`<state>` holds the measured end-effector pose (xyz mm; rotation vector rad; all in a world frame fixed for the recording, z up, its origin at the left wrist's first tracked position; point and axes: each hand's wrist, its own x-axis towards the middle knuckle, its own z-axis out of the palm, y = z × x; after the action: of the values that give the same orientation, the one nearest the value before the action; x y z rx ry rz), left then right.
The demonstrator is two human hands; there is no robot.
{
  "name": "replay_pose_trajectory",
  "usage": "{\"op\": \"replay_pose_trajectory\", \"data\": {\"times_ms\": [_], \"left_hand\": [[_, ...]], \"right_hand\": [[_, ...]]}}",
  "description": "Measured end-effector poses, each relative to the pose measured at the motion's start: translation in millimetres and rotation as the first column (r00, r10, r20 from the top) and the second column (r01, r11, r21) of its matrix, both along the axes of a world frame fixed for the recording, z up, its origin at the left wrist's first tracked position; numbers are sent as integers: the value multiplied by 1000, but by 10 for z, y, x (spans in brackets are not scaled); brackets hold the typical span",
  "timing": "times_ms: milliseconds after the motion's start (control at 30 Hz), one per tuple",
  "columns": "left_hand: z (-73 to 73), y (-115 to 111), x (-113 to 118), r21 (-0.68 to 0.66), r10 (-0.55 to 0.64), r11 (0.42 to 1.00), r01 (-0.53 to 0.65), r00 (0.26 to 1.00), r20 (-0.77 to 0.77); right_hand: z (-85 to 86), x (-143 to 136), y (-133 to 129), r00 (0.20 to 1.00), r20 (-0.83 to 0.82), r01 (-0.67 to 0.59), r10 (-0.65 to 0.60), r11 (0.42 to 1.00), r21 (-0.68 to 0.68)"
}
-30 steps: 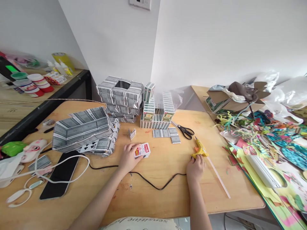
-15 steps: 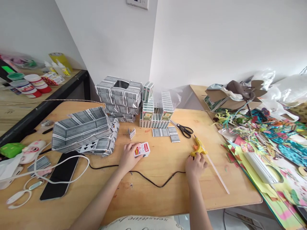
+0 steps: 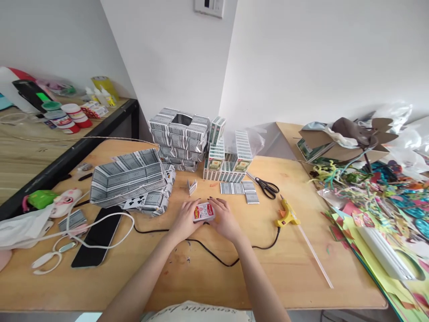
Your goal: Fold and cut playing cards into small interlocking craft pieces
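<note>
A deck of playing cards (image 3: 203,211), with a red and white printed face on top, is in front of me on the wooden table. My left hand (image 3: 185,219) grips its left side, and my right hand (image 3: 225,220) closes on its right side. To the right lies a yellow hot glue gun (image 3: 287,213) with a long clear glue stick (image 3: 315,255) out of its back. Just beyond my hands are a small folded card piece (image 3: 192,187) and several cards laid face down (image 3: 232,188). Black-handled scissors (image 3: 267,188) rest beside those cards.
Stacked card-covered boxes (image 3: 181,132) and card packs (image 3: 231,156) stand at the back. An open card-covered tray (image 3: 129,179) leans at left, near a phone (image 3: 95,241) and white cable (image 3: 132,228). A black cord (image 3: 217,258) crosses the table. Paper scraps (image 3: 372,232) crowd the right.
My right hand has let go of the glue gun and moved left to the deck, which my left hand still holds. The camera view has shifted slightly left.
</note>
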<state>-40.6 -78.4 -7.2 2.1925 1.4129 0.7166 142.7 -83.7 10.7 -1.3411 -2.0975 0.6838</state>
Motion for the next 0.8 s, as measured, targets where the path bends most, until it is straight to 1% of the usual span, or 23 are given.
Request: {"op": "replay_pose_trajectory", "data": {"times_ms": [67,133,400,533,633,700,733,800], "left_hand": [[12,4,-20,3,-10,1000,10,1000,4],[23,5,-35,5,-16,1000,16,1000,5],[44,-10,-41,-5,-16,1000,16,1000,-11],[50,-15,-46,-12,-15,1000,15,1000,-20],[96,-3,-28,-1,-36,999,36,998,-44],[152,19,2,2,-59,998,60,994,-89],[184,36,21,-7,-72,997,72,990,-122],[249,79,63,-64,-97,994,86,974,-204]], "right_hand": [[0,-49,64,999,44,-26,28,999,-39],[-9,-55,103,999,45,-27,29,998,-56],[16,47,78,999,-39,-21,19,999,-47],[34,138,42,996,-91,11,-16,998,-56],[-11,254,7,988,-136,63,-71,996,-62],[-80,356,-18,981,-138,131,-139,989,-66],[-123,412,-31,976,-117,175,-182,982,-66],[-210,530,-60,957,-23,288,-290,956,-49]]}}
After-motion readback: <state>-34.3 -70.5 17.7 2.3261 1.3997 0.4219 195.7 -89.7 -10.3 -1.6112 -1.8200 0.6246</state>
